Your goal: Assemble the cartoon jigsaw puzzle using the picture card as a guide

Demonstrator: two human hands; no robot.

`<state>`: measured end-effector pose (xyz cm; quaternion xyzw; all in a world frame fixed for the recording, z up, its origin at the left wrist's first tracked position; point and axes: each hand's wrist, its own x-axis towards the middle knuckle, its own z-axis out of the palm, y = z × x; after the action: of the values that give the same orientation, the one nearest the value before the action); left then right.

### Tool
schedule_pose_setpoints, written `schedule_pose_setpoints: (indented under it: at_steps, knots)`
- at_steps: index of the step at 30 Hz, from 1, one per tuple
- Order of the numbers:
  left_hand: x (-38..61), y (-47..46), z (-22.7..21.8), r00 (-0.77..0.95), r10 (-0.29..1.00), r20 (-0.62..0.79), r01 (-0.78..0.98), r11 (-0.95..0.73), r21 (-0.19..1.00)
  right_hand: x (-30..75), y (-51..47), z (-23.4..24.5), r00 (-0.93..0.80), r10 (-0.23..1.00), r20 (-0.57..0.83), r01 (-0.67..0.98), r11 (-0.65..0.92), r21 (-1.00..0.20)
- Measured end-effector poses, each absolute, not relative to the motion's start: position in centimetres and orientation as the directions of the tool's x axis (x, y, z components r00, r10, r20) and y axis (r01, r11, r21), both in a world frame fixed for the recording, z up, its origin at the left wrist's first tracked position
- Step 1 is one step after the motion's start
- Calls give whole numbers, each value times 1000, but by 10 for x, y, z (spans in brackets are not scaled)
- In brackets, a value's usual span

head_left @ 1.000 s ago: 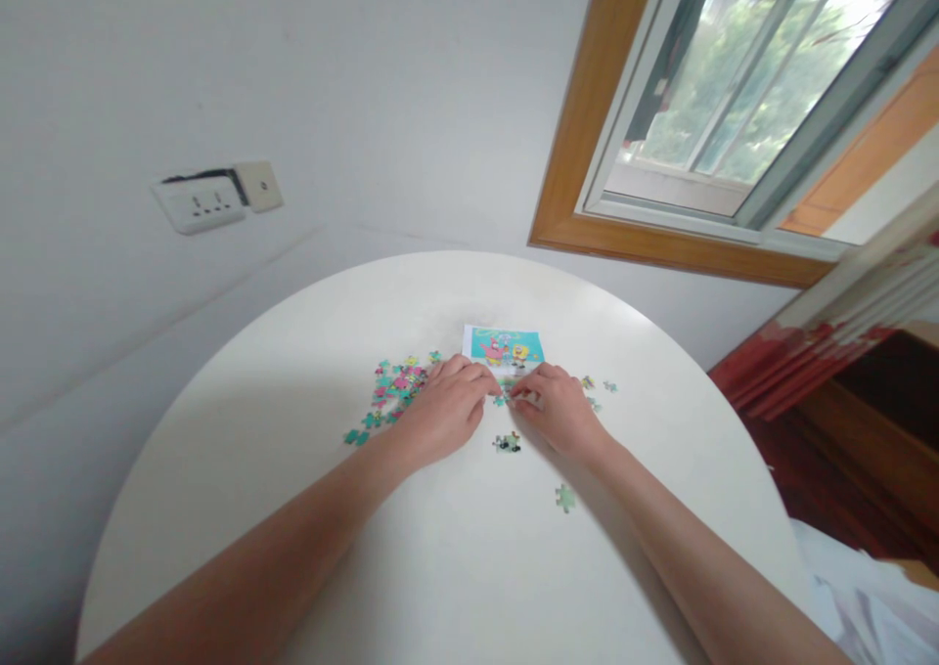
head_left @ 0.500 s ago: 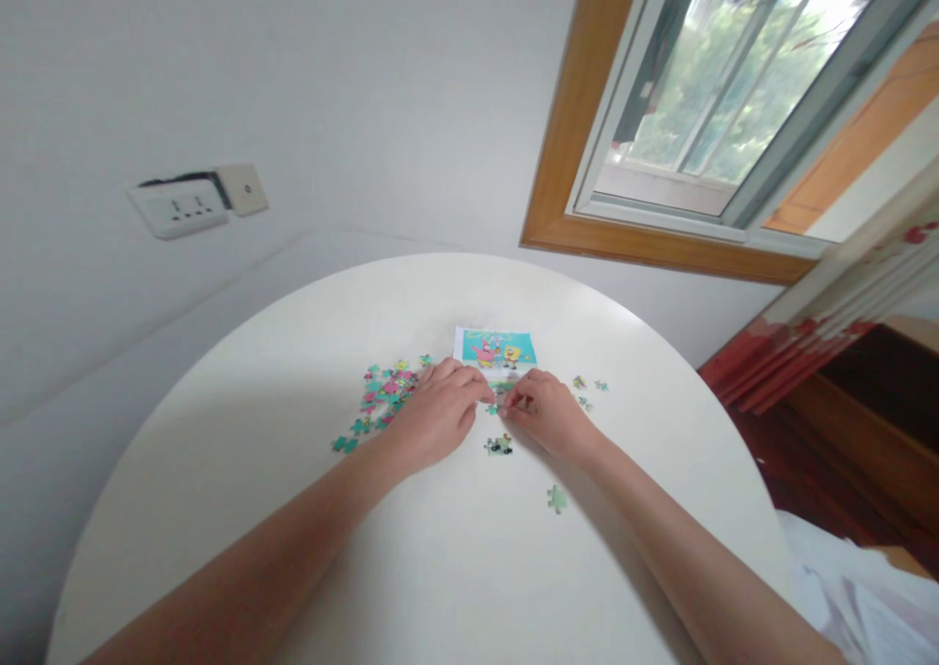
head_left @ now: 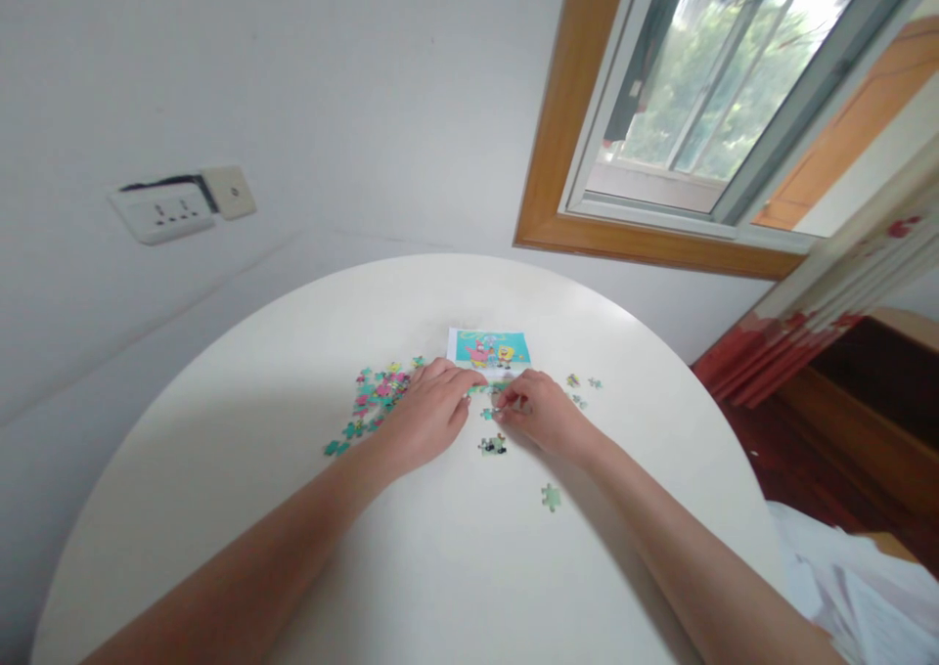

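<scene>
Where the round white table (head_left: 411, 587) bears the picture card (head_left: 493, 349), assembly looks early. Left hand (head_left: 431, 411), near-left of card: fingers together, any grip indiscernible; partly blocks the loose heap (head_left: 381, 391). Right hand (head_left: 541, 413), near-right of card: thumb and forefinger apparently pinching teal jigsaw piece (head_left: 487, 415). Heap, left of card: unplaced. Small cluster (head_left: 495, 444), nearer than card: seemingly joined. Single green piece (head_left: 551, 498): nearer again, loose.

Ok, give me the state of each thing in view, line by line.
Left hand: palm down, thumb apart from fingers
Right hand: fingers pinched at teal jigsaw piece, grip unclear
Jigsaw pile: spread out, mostly loose
Picture card: face up
Black-and-green jigsaw cluster: seemingly joined
Light-green jigsaw piece: loose, alone
Wall socket: nothing plugged in
Curtain: drawn aside from window
</scene>
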<state>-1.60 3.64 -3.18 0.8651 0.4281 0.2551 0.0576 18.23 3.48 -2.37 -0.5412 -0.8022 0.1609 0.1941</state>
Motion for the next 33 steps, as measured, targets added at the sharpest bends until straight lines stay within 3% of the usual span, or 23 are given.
schedule_pose_setpoints:
  at_steps: [8,12,18,25,30,33]
  knots:
    - [-18,39,-29,476,740,475,702,-645,301,181,33,-25,-369,913,173,762,404,-507]
    - [-21,37,-26,475,738,479,702,-646,299,187,31,-17,-366,915,171,706,393,-589]
    - [-27,34,-23,463,729,504,694,-652,305,238,42,-4,-148,965,217,701,257,-665]
    - [-28,37,-24,471,716,515,691,-662,290,301,60,-16,225,936,270,782,-8,-623]
    - [-30,41,-27,482,714,507,702,-661,265,311,70,-30,220,942,255,829,-42,-558]
    - [-32,43,-29,488,701,520,695,-673,254,309,75,-36,156,953,258,901,-30,-433]
